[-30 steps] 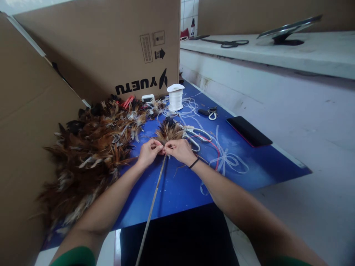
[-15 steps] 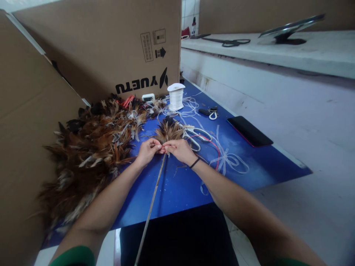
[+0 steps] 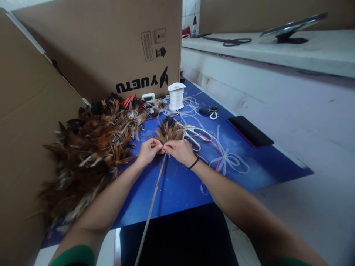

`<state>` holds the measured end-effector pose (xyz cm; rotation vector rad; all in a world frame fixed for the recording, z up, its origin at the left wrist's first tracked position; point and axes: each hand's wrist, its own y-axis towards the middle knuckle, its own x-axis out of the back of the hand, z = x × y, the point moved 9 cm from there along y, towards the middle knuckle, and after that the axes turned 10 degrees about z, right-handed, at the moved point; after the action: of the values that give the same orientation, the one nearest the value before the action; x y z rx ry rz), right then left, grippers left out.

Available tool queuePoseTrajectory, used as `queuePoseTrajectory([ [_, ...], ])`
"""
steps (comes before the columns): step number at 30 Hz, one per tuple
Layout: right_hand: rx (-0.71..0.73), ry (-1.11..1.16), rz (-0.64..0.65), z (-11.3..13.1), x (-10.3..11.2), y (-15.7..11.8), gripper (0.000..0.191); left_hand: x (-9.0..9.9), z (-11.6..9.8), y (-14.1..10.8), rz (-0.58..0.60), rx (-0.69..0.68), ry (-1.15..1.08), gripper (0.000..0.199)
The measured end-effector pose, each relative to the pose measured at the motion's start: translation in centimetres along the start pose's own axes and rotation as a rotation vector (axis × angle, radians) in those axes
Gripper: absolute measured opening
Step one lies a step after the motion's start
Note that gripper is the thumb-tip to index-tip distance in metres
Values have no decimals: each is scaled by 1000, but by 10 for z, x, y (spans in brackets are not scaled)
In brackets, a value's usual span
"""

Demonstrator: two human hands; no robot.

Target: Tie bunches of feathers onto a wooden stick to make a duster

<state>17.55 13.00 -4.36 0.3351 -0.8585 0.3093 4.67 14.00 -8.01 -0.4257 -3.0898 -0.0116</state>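
Observation:
My left hand and my right hand meet fingertip to fingertip over the blue table top. Both pinch the base of a small brown feather tuft where it sits on the far end of a thin stick. The stick runs back toward me between my forearms and off the table's near edge. A black band circles my right wrist. Just right of my right hand lie white-handled scissors beside a red cord.
A large heap of brown feathers fills the table's left side against cardboard boxes. A white spool, loose white strands, small snips and a black phone lie further back and right. Scissors rest on the grey ledge.

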Motion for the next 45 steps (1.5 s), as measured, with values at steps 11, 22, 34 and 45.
queuePoseTrajectory([
  [11, 22, 8, -62, 0, -4, -1, 20, 2, 6, -6, -80, 75, -168, 58],
  [22, 8, 87, -59, -1, -1, -1, 19, -1, -8, -9, -100, -9, 106, 23],
  [34, 25, -15, -74, 4, -1, -3, 19, -1, 2, -12, -152, 46, -18, 19],
  [45, 46, -28, -127, 6, 0, -4, 19, 3, -9, -14, -219, -55, 254, 16],
])
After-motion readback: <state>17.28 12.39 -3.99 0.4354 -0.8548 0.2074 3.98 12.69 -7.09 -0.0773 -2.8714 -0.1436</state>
